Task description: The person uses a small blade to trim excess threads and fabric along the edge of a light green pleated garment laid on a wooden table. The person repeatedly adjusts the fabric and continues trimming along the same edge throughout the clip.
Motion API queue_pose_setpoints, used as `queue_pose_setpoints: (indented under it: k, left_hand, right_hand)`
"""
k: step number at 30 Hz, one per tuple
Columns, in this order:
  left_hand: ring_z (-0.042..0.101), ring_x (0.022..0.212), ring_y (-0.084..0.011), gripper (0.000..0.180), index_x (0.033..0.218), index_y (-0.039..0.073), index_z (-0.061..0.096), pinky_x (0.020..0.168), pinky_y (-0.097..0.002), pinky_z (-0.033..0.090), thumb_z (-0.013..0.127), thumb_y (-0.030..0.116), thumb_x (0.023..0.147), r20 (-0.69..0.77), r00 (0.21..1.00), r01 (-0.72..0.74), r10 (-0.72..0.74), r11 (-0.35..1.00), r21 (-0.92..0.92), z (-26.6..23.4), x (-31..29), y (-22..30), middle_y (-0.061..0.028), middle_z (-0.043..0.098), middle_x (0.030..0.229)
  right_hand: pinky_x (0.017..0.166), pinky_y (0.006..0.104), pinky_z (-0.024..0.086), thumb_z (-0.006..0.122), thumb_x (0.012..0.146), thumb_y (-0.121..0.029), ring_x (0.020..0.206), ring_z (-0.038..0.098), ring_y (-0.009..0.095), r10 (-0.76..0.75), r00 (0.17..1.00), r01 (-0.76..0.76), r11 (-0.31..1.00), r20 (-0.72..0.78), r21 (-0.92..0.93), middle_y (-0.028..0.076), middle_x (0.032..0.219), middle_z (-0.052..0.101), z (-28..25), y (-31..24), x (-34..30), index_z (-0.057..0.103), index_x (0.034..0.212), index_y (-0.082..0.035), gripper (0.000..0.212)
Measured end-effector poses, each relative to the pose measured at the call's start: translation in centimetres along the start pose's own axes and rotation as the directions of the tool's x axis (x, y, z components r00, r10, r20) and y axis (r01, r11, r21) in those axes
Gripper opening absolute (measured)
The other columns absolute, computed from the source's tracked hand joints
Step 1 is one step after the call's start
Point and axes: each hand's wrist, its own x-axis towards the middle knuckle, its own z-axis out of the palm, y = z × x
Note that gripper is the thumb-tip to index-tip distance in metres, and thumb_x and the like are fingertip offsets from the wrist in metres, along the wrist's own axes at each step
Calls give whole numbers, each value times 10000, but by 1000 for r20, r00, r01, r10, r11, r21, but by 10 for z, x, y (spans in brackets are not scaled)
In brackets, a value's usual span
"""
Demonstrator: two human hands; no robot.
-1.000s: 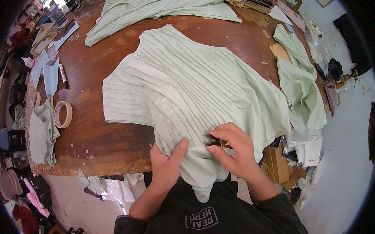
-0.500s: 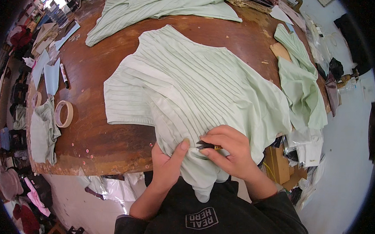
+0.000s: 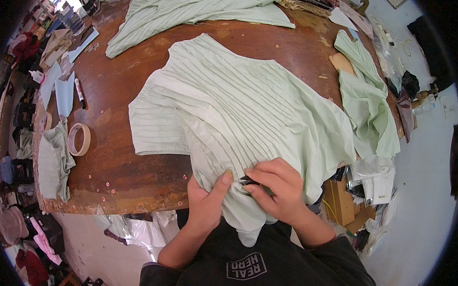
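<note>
A pale green pleated garment [image 3: 225, 102] lies across the near part of the table, its lower end hanging over the front edge towards me. My left hand [image 3: 206, 199] is closed on the fabric near that edge, thumb on top. Just right of it, my right hand [image 3: 279, 190] grips small black thread snips [image 3: 246, 181], pinched between thumb and fingers. The blades point left, against the cloth beside my left thumb. Most of the snips' body is hidden by my fingers.
The wooden table [image 3: 113, 107] also holds a tape roll [image 3: 79, 139], a marker pen [image 3: 80, 93], blue paper pieces [image 3: 64, 95] and a folded grey-green cloth [image 3: 54, 161] at left. More pale green garments lie at the far side [image 3: 194, 8] and right [image 3: 364, 98]. A cardboard box [image 3: 339, 201] stands below, right.
My right fingers have closed further over the snips, so less of the blades and handle shows. The garment has shifted very slightly; my left hand keeps its hold.
</note>
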Motion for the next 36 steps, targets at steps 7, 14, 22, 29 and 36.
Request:
queue_pose_setpoints:
  k: [7,14,22,29,36]
  left_hand:
    - [586,1057,-132,386,1271,-41,506,916,-278,467,629,27,912,7,1000,-10,10,1000,-17,1,-1,0,-94,613,1196]
    - [588,1050,-127,373,1261,-44,516,906,-270,467,631,26,912,-12,999,-31,31,999,11,4,-2,-1,-94,617,1188]
    - [606,985,-115,326,1190,-45,570,873,-261,473,672,24,889,-45,998,-42,46,995,94,9,-4,3,-79,647,1121]
    - [608,971,-112,306,1172,-48,579,864,-256,474,670,16,887,-47,998,-30,34,996,81,9,-5,1,-77,652,1102]
    - [606,976,-111,303,1162,-52,582,865,-260,474,671,15,880,-22,999,-27,31,986,164,10,-2,2,-78,653,1101]
  right_hand:
    - [571,323,478,782,656,-50,687,613,239,-53,999,53,996,-11,-69,88,856,647,-1,-2,1,697,946,-18,304]
    - [562,317,470,791,690,-111,670,606,241,-33,996,33,999,-84,-6,102,831,639,2,5,-5,686,992,-13,334]
    - [496,310,418,778,725,-192,578,557,194,53,994,-48,997,92,-53,42,715,566,-12,-15,8,676,1034,-86,342]
    - [472,300,346,710,647,-137,527,486,155,-126,982,163,943,142,-289,-16,656,496,-12,-5,8,693,985,-101,341]
    - [480,303,325,672,617,-108,540,479,159,-214,973,229,919,84,-321,-6,651,480,-5,7,0,665,922,-103,305]
